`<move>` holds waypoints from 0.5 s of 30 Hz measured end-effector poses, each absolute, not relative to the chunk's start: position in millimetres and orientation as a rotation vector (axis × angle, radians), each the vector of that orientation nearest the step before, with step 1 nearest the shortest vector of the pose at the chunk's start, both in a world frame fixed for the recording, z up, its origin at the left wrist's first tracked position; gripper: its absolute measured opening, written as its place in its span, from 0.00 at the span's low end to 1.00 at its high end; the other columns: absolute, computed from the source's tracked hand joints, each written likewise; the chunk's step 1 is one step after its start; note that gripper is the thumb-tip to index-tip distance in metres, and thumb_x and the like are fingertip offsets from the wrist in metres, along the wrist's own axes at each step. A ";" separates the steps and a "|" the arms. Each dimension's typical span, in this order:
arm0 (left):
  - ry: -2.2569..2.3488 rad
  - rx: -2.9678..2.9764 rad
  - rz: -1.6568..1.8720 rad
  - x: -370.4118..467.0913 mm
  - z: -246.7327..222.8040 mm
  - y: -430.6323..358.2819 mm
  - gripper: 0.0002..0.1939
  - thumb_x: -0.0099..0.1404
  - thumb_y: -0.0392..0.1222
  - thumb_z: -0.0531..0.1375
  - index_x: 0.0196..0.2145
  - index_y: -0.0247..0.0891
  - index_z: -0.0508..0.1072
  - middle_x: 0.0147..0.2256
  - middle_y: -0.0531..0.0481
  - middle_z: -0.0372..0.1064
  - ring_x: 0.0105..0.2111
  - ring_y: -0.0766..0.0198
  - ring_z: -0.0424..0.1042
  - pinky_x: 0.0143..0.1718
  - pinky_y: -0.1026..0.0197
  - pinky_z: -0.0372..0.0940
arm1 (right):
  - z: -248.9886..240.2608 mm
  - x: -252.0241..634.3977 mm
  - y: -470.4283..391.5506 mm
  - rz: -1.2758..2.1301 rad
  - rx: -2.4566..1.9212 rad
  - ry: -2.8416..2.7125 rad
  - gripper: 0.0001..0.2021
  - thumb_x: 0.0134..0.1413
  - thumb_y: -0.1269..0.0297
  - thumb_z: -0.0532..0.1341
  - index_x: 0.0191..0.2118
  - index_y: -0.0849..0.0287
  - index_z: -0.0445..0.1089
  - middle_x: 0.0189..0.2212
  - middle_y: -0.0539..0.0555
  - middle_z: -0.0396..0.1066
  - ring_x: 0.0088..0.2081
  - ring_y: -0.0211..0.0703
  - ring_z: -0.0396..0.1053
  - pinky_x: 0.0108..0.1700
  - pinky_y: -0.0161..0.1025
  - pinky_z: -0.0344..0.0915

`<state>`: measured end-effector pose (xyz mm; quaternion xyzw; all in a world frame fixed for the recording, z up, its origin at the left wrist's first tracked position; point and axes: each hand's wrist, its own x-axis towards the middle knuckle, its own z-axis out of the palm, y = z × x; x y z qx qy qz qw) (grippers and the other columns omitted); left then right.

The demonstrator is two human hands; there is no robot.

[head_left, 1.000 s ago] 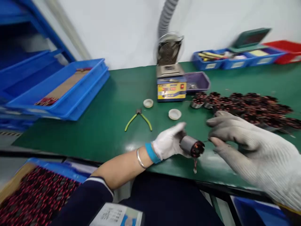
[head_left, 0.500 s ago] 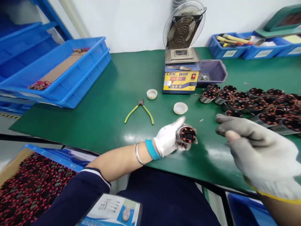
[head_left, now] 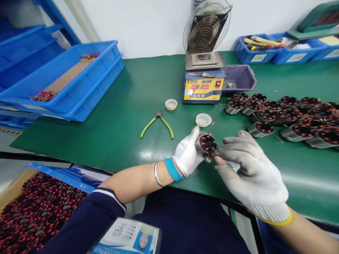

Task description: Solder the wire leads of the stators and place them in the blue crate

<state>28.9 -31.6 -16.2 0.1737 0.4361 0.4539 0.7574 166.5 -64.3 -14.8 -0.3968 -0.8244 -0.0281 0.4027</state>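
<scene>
A metal-cased copper coil part [head_left: 207, 143] is in my left hand [head_left: 187, 152], its wound face turned up and a thin wire sticking out at the top. My left hand, in a white glove, is wrapped round the casing. From the right, my right hand [head_left: 249, 165], in a greyed glove, reaches to the coil's lower right edge. Its thumb and forefinger are close together there; whether they pinch a wire is too small to make out. A white round cap [head_left: 203, 120] lies just above the coil. Green-handled cutters [head_left: 158, 121] lie open to the left.
Several similar coils [head_left: 287, 115] stand at the right. At the back are a yellow-and-blue heating unit [head_left: 203, 88], a purple bin [head_left: 239, 77] and a fan [head_left: 205, 33]. Blue crates [head_left: 92, 81] stand left, another white cap [head_left: 171, 104] near the cutters.
My right hand has moved left from beside the coil rows to the held coil. The held coil has shifted slightly up and left. One more coil shows fully at the near end of the rows.
</scene>
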 end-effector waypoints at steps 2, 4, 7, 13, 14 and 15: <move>0.951 0.386 1.000 28.4 -17.5 -30.2 0.19 0.69 0.52 0.50 0.27 0.40 0.71 0.24 0.50 0.67 0.25 0.60 0.70 0.25 0.59 0.64 | -15.5 167.6 -64.2 -0.040 -1.036 -2.050 0.07 0.54 0.71 0.61 0.38 0.53 0.67 0.33 0.52 0.73 0.44 0.50 0.74 0.58 0.59 0.63; 0.966 0.416 1.035 28.3 -19.8 -29.2 0.18 0.69 0.51 0.49 0.27 0.41 0.70 0.25 0.50 0.68 0.28 0.59 0.71 0.30 0.58 0.67 | -14.1 166.7 -62.7 -0.185 -1.003 -2.108 0.09 0.52 0.66 0.64 0.41 0.54 0.67 0.35 0.55 0.73 0.45 0.55 0.73 0.57 0.63 0.62; 1.013 0.547 1.099 27.8 -23.5 -30.8 0.18 0.70 0.48 0.48 0.28 0.40 0.71 0.28 0.50 0.70 0.33 0.61 0.72 0.40 0.58 0.67 | -6.9 161.6 -63.3 -0.435 -0.919 -2.221 0.10 0.50 0.65 0.66 0.39 0.55 0.68 0.34 0.55 0.75 0.43 0.57 0.73 0.52 0.63 0.63; 1.086 0.670 1.133 27.9 -25.7 -37.3 0.17 0.70 0.46 0.51 0.28 0.38 0.73 0.32 0.50 0.71 0.37 0.63 0.71 0.49 0.61 0.64 | 11.2 162.0 -73.4 -0.416 -0.822 -2.289 0.05 0.55 0.63 0.63 0.37 0.52 0.67 0.32 0.49 0.75 0.40 0.48 0.74 0.56 0.58 0.62; 1.078 0.632 1.123 28.8 -25.7 -36.8 0.18 0.70 0.47 0.50 0.29 0.38 0.73 0.31 0.50 0.71 0.35 0.63 0.71 0.47 0.60 0.65 | 11.1 165.7 -72.4 -0.391 -0.830 -2.267 0.08 0.53 0.59 0.64 0.38 0.52 0.67 0.32 0.51 0.75 0.40 0.51 0.74 0.56 0.61 0.60; 1.068 0.589 1.112 29.7 -25.8 -35.7 0.18 0.70 0.49 0.50 0.29 0.39 0.72 0.30 0.50 0.71 0.34 0.63 0.72 0.43 0.60 0.67 | 9.6 169.8 -70.1 -0.372 -0.858 -2.245 0.13 0.51 0.55 0.66 0.39 0.54 0.67 0.33 0.54 0.75 0.41 0.54 0.74 0.56 0.63 0.60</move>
